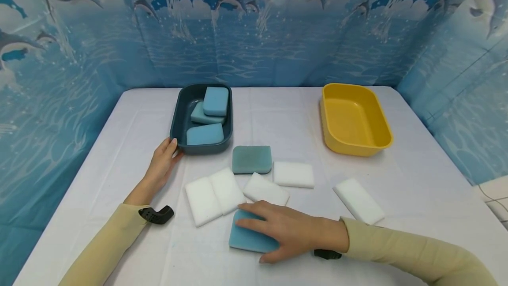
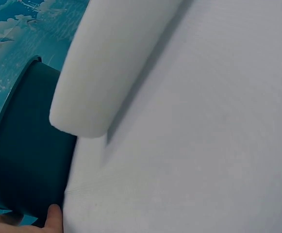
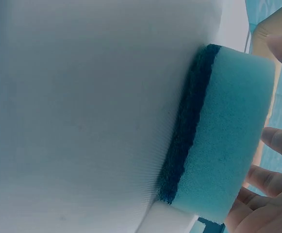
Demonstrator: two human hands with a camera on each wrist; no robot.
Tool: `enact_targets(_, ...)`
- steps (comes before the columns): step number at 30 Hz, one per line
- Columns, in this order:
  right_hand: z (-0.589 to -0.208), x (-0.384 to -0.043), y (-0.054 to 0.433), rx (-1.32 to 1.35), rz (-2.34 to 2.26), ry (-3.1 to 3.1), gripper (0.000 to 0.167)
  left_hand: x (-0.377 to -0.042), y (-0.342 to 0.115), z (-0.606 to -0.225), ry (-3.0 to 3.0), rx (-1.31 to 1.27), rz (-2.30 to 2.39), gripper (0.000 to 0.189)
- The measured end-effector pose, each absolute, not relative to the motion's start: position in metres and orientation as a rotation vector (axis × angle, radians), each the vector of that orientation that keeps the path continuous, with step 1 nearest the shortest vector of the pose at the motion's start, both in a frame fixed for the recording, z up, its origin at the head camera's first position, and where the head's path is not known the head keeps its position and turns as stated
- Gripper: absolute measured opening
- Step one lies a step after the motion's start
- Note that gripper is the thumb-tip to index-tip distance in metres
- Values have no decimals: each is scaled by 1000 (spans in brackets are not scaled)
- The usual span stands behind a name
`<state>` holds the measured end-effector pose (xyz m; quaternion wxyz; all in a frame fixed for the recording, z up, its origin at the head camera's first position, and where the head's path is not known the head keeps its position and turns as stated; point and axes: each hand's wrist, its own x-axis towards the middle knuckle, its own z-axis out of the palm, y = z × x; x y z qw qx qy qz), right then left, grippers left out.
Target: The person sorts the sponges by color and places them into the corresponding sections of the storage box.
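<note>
In the head view, my left hand (image 1: 158,167) holds the near left corner of a dark teal plastic basin (image 1: 178,120), its thumb low against the outer wall. Inside the basin lie three blue scrubbing sponges (image 1: 205,134), two of them stacked. My right hand (image 1: 287,228) is spread over another blue sponge (image 1: 250,235) near the front of the table. From the right wrist view, this sponge (image 3: 228,131) has its dark scouring layer facing down on the cloth; fingers lie at its upper face, the thumb held apart from it.
Several white sponges (image 1: 293,174) lie about the table's middle, one (image 1: 359,201) farther right. A sponge with its green side up (image 1: 252,159) lies beyond them. At the back right stands an empty yellow basin (image 1: 353,147). A dolphin-print curtain (image 1: 254,56) hangs behind.
</note>
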<state>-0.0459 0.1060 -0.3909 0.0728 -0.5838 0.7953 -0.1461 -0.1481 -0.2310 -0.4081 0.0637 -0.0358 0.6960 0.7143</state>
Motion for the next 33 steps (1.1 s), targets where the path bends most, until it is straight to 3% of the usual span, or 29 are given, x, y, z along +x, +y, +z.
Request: enact_targets(33,-379,-38,108,-1806,-483,2367,70,-141,-230,-405,2106,-186,2144,57)
